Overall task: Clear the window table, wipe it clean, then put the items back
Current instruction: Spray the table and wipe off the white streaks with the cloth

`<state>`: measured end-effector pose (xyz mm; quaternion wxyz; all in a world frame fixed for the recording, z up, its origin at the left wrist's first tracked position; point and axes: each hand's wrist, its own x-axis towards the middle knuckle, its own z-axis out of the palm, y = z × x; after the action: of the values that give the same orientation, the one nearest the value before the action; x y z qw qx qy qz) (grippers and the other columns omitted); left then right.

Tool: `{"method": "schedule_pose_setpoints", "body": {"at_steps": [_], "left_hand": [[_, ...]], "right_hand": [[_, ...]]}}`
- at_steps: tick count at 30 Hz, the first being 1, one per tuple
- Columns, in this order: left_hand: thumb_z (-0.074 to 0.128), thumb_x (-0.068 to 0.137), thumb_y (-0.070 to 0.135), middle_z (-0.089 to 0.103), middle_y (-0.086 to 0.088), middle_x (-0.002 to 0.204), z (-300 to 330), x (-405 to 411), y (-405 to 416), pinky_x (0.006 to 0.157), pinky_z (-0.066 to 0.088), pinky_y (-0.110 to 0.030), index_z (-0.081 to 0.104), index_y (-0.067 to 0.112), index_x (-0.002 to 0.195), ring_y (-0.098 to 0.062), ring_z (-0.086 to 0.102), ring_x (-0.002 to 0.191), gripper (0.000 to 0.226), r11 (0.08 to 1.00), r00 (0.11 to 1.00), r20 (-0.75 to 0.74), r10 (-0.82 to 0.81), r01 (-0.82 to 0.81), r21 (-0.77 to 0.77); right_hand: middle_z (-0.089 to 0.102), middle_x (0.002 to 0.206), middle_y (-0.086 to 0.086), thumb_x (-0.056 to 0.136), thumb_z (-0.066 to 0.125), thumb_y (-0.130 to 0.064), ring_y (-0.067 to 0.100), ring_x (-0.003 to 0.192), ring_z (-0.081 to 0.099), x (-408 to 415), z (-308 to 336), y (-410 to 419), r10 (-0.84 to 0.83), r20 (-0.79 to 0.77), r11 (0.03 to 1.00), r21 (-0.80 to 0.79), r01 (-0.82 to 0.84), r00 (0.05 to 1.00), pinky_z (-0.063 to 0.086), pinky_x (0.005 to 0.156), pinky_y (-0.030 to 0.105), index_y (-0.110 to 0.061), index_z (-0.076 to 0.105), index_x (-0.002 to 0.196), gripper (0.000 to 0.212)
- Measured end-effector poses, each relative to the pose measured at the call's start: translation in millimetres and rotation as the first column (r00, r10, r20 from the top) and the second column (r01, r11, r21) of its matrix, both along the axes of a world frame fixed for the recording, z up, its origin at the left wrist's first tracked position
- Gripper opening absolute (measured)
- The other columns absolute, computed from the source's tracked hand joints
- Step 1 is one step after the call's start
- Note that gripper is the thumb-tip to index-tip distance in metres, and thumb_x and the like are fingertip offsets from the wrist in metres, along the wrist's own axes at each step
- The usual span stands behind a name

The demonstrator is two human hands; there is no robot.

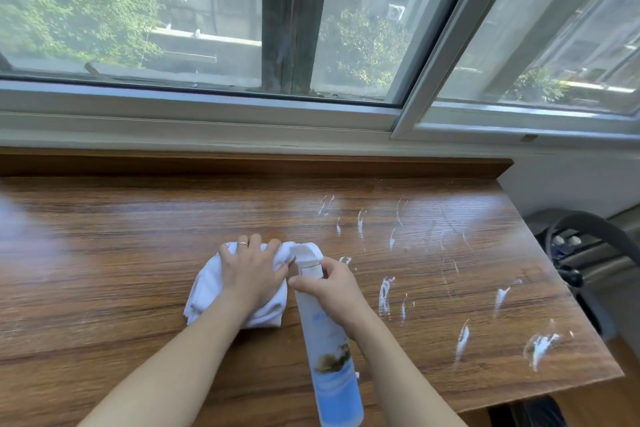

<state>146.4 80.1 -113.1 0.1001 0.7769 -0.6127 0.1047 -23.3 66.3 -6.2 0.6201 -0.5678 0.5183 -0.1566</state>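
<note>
A wooden window table (138, 253) fills the lower view, with streaks of white foam (384, 291) across its right half. My left hand (252, 274) lies on a bunched white cloth (204, 291) in the middle of the table, fingers curled over its far edge. My right hand (329, 288) grips the neck of a blue and white spray bottle (329, 357), just below its white trigger head (308, 255). The bottle stands right beside the cloth, its nozzle touching the cloth's edge.
A raised wooden lip (242, 163) runs along the table's back under the window frame (207, 107). Off the table's right edge sit a dark curved handle and a metal appliance (581, 253). The table's right front corner (620, 374) is close.
</note>
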Motion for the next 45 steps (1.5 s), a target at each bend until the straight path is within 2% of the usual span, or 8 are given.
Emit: {"method": "schedule_pose_setpoints", "body": {"at_steps": [6, 12, 17, 22, 33, 36, 41, 45], "left_hand": [[0.074, 0.073, 0.044, 0.056, -0.01, 0.074, 2.1, 10.4, -37.7, 0.066, 0.038, -0.044, 0.067, 0.017, 0.085, -0.029, 0.052, 0.071, 0.031, 0.995, 0.998, 0.017, 0.061, -0.063, 0.081], [0.036, 0.08, 0.05, 0.056, -0.009, 0.077, 3.8, -0.8, -19.5, 0.072, 0.037, -0.047, 0.063, 0.018, 0.086, -0.03, 0.051, 0.073, 0.043, 0.994, 0.996, 0.027, 0.086, -0.087, 0.06], [0.057, 0.077, 0.048, 0.052, -0.005, 0.073, -0.8, -23.5, 26.6, 0.076, 0.035, -0.048, 0.061, 0.021, 0.081, -0.029, 0.052, 0.071, 0.028, 0.996, 0.995, 0.018, 0.094, -0.094, 0.011], [0.048, 0.079, 0.051, 0.054, -0.003, 0.076, -2.8, -35.6, 56.5, 0.083, 0.037, -0.054, 0.062, 0.022, 0.087, -0.029, 0.056, 0.078, 0.033, 0.997, 0.997, 0.01, 0.071, -0.071, -0.003], [0.045, 0.081, 0.054, 0.051, -0.005, 0.071, -4.4, -6.6, 1.4, 0.065, 0.032, -0.04, 0.059, 0.02, 0.078, -0.027, 0.05, 0.068, 0.037, 0.996, 0.996, 0.062, 0.064, -0.059, -0.07], [0.041, 0.082, 0.056, 0.054, -0.008, 0.072, -4.7, 5.4, -23.7, 0.066, 0.035, -0.042, 0.062, 0.018, 0.081, -0.028, 0.052, 0.069, 0.043, 0.998, 0.997, 0.056, 0.054, -0.053, -0.027], [0.053, 0.084, 0.06, 0.062, -0.008, 0.088, 3.2, 19.2, -55.1, 0.071, 0.039, -0.044, 0.066, 0.022, 0.098, -0.03, 0.057, 0.083, 0.042, 0.981, 0.993, 0.094, 0.072, -0.088, 0.174], [0.054, 0.084, 0.056, 0.06, -0.009, 0.086, 5.7, 14.5, -46.4, 0.072, 0.039, -0.046, 0.066, 0.02, 0.098, -0.03, 0.056, 0.082, 0.04, 0.98, 0.992, 0.072, 0.1, -0.111, 0.164]], "right_hand": [[0.057, 0.066, -0.013, 0.06, 0.078, -0.048, 0.01, 0.068, 0.053, -15.5, -5.4, -4.0, -0.023, -0.034, 0.998, -0.058, 0.021, 0.999, 0.043, 0.07, 0.031, -0.027, 0.061, 0.068, 0.027], [0.053, 0.061, -0.014, 0.065, 0.077, -0.045, 0.011, 0.065, 0.052, -20.0, -7.6, -7.1, -0.075, -0.101, 0.992, -0.106, 0.065, 0.992, 0.043, 0.068, 0.033, -0.028, 0.052, 0.062, 0.03], [0.056, 0.065, -0.009, 0.069, 0.076, -0.044, 0.014, 0.066, 0.054, -14.5, -1.6, -20.1, -0.042, -0.141, 0.993, -0.115, 0.026, 0.989, 0.043, 0.067, 0.035, -0.024, 0.055, 0.066, 0.029], [0.062, 0.069, -0.005, 0.076, 0.079, -0.041, 0.016, 0.069, 0.06, 0.6, 1.1, -30.7, 0.035, -0.188, 0.991, -0.123, -0.059, 0.982, 0.049, 0.069, 0.037, -0.023, 0.061, 0.071, 0.027], [0.057, 0.061, -0.013, 0.073, 0.077, -0.038, 0.009, 0.063, 0.053, 8.6, 1.0, -36.8, 0.068, -0.184, 0.99, -0.112, -0.089, 0.981, 0.043, 0.063, 0.031, -0.026, 0.059, 0.066, 0.023], [0.056, 0.063, -0.012, 0.068, 0.075, -0.043, 0.009, 0.063, 0.05, 3.9, 0.2, -35.7, 0.047, -0.15, 0.995, -0.084, -0.06, 0.988, 0.041, 0.066, 0.033, -0.016, 0.062, 0.073, 0.03], [0.05, 0.056, -0.015, 0.075, 0.078, -0.036, 0.01, 0.062, 0.046, -8.8, 1.6, -36.7, 0.006, -0.159, 0.993, -0.117, -0.025, 0.987, 0.039, 0.064, 0.032, -0.025, 0.051, 0.064, 0.031], [0.051, 0.06, -0.013, 0.076, 0.078, -0.036, 0.011, 0.063, 0.048, -14.2, 5.2, -39.2, 0.001, -0.152, 0.992, -0.122, -0.02, 0.988, 0.04, 0.065, 0.033, -0.025, 0.049, 0.064, 0.033]]}}
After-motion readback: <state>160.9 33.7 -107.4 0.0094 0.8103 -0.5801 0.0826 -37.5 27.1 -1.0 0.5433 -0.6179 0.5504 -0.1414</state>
